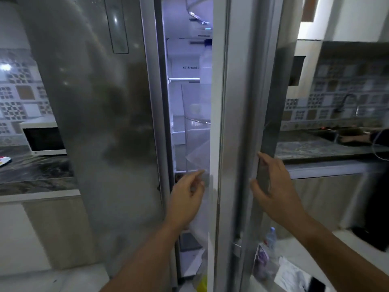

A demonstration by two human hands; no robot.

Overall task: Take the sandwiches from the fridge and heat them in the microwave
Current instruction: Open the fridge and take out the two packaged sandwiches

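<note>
The steel fridge's right door (237, 123) stands ajar, showing a narrow lit strip of the interior (185, 91). My right hand (273, 186) grips the door's outer edge, fingers wrapped round it and thumb on the front. My left hand (189, 197) is at the gap beside the door's inner edge, fingers loosely curled and holding nothing that I can make out. No sandwiches are visible in the strip. The white microwave (45, 140) sits on the left counter with its door closed.
The fridge's left door (101, 123) is closed. Inside are a blue-capped bottle (206, 62) and clear shelves. To the right, another person's hand (355, 139) rests on a dark counter near the sink tap (347, 102). A water bottle (270, 239) and bags lie low right.
</note>
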